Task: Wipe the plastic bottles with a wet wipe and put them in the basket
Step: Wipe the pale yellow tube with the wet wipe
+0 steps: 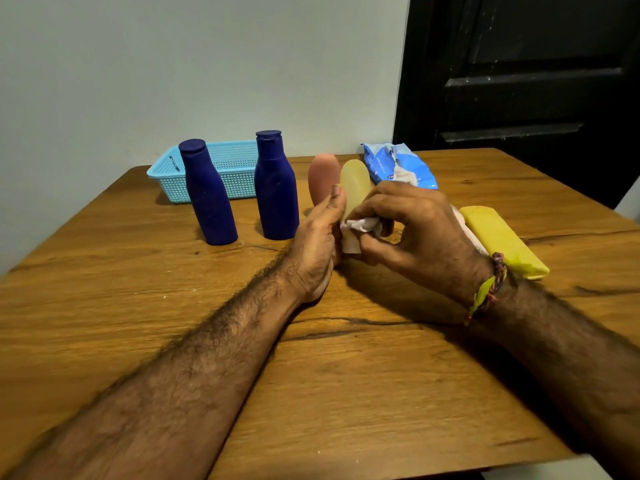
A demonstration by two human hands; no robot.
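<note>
on the wooden table two dark blue bottles stand upright in front of a light blue basket near the wall. a pink bottle stands behind the hands, a wipes pack lies farther back, and a yellow bottle lies flat at the right. the left hand grips a pale yellow bottle upright, thumb up along its side. the right hand pinches a white wipe against the bottle's lower part, fingers curled.
</note>
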